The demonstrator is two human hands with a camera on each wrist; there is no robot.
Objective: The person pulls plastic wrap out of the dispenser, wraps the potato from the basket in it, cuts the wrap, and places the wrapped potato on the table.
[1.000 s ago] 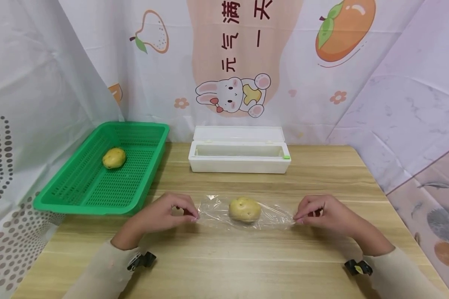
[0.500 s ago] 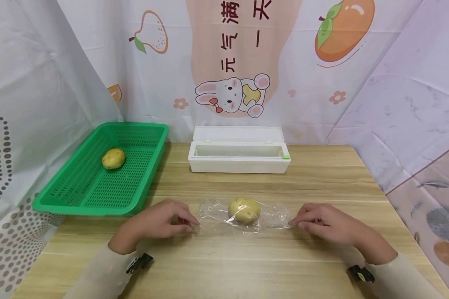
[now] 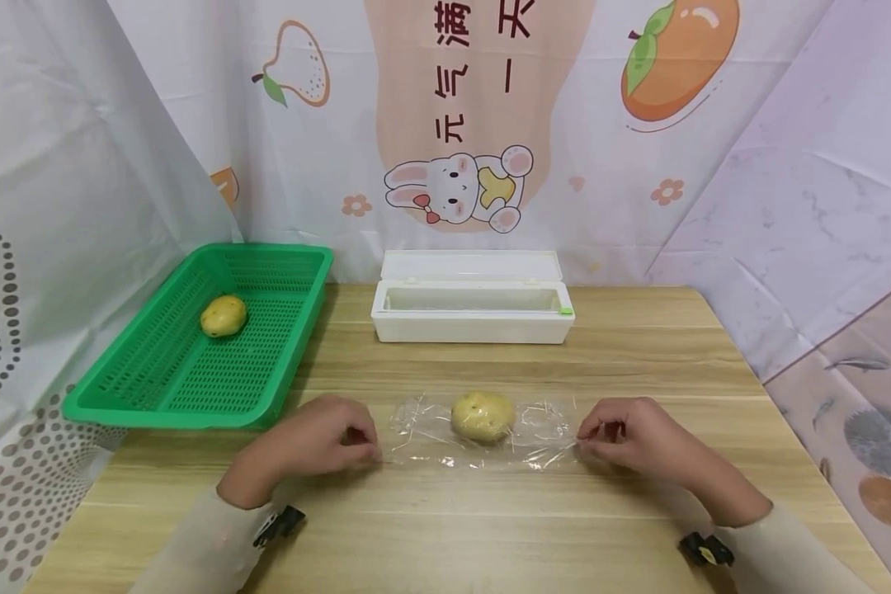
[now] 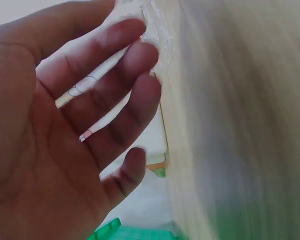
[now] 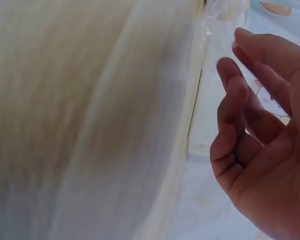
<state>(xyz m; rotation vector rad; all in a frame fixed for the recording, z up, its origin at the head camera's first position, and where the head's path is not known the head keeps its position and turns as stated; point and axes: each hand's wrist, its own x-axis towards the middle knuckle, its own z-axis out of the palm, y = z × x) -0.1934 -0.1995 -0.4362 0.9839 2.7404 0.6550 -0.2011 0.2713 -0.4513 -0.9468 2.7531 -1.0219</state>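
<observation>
A yellow potato (image 3: pixel 483 417) sits mid-table in a strip of clear plastic wrap (image 3: pixel 423 429), crumpled out to both sides. My left hand (image 3: pixel 327 441) is at the wrap's left end; the left wrist view shows its thumb and bent fingers (image 4: pixel 135 100) apart, with no wrap visible between them. At the opposite end, my right hand (image 3: pixel 638 437) pinches the wrap's edge between thumb and index finger. In the right wrist view those fingertips (image 5: pixel 242 37) come together, and the other fingers are curled.
A green plastic basket (image 3: pixel 282 363) stands at the left with another potato (image 3: pixel 223 316) inside. Behind the wrapped potato is a white long box (image 3: pixel 475 330), its lid up. A printed cloth (image 3: pixel 609 206) hangs behind the wooden table (image 3: pixel 483 536).
The wrap, stretched taut between both hands a second ago, now lies slack and crinkled around the potato. My left hand has drawn slightly back to the left; both hands sit a little lower.
</observation>
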